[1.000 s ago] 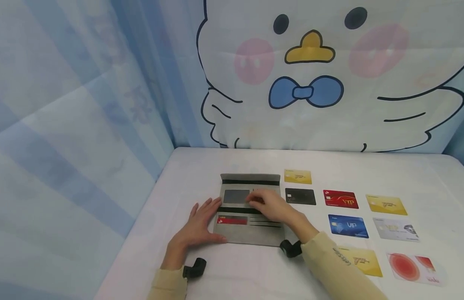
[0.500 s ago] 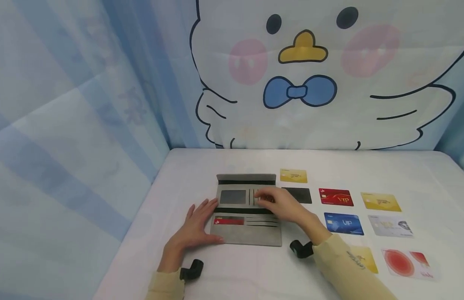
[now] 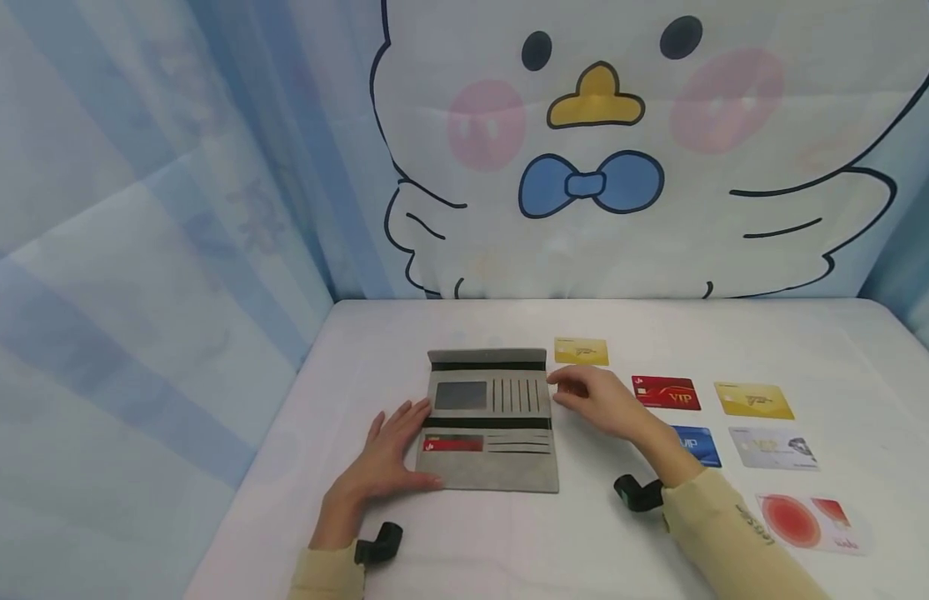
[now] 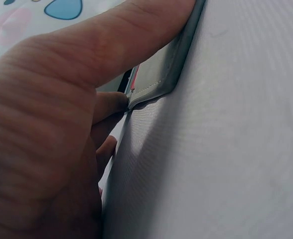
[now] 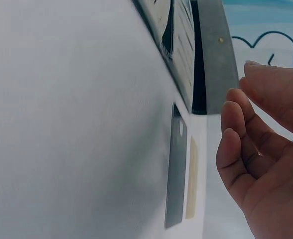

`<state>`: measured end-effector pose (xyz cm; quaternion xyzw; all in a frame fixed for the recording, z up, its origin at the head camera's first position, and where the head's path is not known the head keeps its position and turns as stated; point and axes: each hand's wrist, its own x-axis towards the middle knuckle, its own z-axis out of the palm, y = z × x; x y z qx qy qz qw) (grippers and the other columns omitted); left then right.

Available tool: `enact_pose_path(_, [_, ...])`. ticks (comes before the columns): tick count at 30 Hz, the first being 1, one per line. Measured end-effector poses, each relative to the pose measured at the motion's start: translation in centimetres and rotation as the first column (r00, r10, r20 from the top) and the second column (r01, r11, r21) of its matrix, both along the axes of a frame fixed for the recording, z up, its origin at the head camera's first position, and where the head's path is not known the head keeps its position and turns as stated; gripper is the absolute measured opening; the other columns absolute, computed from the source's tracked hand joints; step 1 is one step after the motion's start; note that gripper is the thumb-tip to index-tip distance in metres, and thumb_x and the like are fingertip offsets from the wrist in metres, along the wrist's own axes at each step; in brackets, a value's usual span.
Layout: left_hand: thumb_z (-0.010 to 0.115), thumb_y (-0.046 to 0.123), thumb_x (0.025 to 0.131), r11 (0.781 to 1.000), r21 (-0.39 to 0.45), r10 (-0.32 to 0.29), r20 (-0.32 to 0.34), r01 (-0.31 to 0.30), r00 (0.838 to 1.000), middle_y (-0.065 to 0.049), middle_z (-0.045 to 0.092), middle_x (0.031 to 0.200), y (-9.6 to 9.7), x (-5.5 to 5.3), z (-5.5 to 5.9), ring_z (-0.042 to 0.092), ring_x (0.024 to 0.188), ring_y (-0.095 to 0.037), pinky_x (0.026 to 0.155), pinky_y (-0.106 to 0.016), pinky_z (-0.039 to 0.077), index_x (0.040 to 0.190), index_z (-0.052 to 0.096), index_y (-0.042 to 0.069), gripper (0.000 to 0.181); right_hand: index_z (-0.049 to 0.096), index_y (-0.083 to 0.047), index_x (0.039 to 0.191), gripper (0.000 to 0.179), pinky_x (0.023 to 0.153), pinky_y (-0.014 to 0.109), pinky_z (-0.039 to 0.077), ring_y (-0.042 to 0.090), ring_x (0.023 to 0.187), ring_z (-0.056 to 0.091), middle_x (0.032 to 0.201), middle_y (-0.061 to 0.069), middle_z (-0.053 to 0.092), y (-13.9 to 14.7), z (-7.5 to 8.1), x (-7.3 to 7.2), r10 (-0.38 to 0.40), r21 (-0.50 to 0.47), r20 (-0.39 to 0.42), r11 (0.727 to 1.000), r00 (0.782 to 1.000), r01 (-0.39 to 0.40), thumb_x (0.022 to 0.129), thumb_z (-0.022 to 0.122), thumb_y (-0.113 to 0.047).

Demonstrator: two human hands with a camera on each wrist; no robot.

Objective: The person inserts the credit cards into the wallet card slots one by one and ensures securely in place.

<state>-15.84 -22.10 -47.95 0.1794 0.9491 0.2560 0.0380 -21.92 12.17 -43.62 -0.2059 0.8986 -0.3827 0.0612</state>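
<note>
An opened grey wallet [image 3: 501, 478] lies flat on the table, its top flap folded back. A red card [image 3: 452, 444] shows in its lower pocket, below a dark window. My left hand [image 3: 385, 457] rests along the wallet's left edge, fingers spread; in the left wrist view the thumb lies over its border [image 4: 161, 82]. My right hand [image 3: 595, 402] hovers just right of the wallet, fingers loosely bent, with nothing between them. Beneath it a black card [image 5: 176, 169] lies on the table in the right wrist view; the hand hides it from the head view.
Right of the wallet lie gold cards [image 3: 581, 351] [image 3: 754, 400], a red VIP card [image 3: 666, 392], a blue card [image 3: 700, 446] partly behind my right arm, a silver card [image 3: 773, 448] and a white card with red circles [image 3: 809, 523]. A printed curtain [image 3: 584, 250] hangs behind the table.
My right hand has moved right, from above the wallet's upper section to over the black card. My left hand stays on the wallet's edge. The head view has shifted slightly.
</note>
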Motion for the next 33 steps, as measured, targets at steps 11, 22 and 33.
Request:
enact_pose_path(11, [0.076,0.058,0.065,1.0,0.005,0.0,-0.002,0.0,1.0,0.002,0.024,0.152,-0.1,0.1,0.0,0.01,0.141,-0.02,0.111,-0.048,-0.001,0.148,0.029,0.015,0.105,0.061,-0.005,0.115,0.03,0.083,0.04,0.049,0.022,0.089,0.053,0.101,0.007,0.06,2.4,-1.1,-1.3,-0.07,0.071,-0.013,0.995,0.997,0.07,0.087,0.067,-0.013])
enact_pose_path(22, [0.076,0.058,0.065,1.0,0.01,-0.008,-0.005,0.008,1.0,0.001,0.024,0.152,0.0,0.1,0.1,0.011,0.14,-0.021,0.111,-0.048,-0.001,0.148,0.028,0.015,0.105,0.057,0.0,0.119,0.044,0.097,0.057,0.036,0.038,0.113,0.04,0.127,0.024,0.045,3.3,-1.8,-2.0,-0.131,0.207,-0.01,0.97,0.991,0.13,0.083,0.072,-0.02])
enact_pose_path(33, [0.076,0.058,0.065,1.0,0.012,-0.007,-0.023,0.007,1.0,0.001,0.025,0.152,-0.2,0.1,-0.2,0.012,0.14,-0.022,0.111,-0.049,-0.001,0.147,0.03,0.013,0.105,0.056,0.001,0.122,0.054,0.093,0.056,0.038,0.039,0.108,0.038,0.127,0.026,0.043,3.6,-2.2,-2.5,-0.139,0.298,-0.051,0.943,0.989,0.148,0.08,0.075,-0.027])
